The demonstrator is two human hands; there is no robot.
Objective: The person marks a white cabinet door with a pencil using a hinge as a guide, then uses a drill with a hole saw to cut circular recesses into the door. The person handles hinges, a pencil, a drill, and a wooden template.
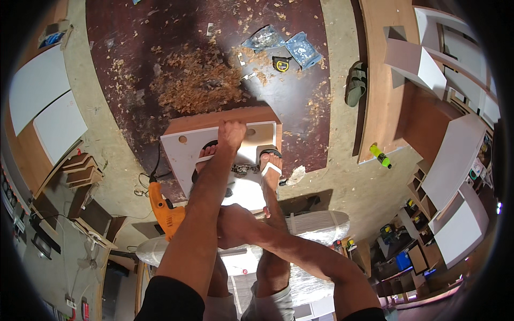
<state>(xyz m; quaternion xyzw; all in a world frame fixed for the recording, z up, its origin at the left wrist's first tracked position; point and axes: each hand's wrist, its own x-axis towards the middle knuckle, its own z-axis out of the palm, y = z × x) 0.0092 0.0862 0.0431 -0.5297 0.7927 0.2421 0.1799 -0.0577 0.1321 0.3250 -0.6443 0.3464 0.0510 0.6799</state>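
Resting fisted at far edge of white panel [179, 158]: left hand [232, 134]; right hand [235, 226] partly hidden, grip unclear.

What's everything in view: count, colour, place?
Box: one, white and brown, centre
Power tool: one, orange, left of box
Shavings: heap and scatter, tan, beyond box
Floor sheet: one, dark red, beneath box
Tape measure: one, yellow, right of shavings
Plastic packets: two, bluish, beside tape measure
Footwear: count unclear, green, right of sheet
Bottle: one, lime, right
Flat panels: two, white, far left
Cabinet parts: several, white and brown, far right
Wrapped pieces: count unclear, silvery, lower centre
Left hand: one, closed, over box
Right hand: one, grip unclear, lower centre
Feet: two, on box
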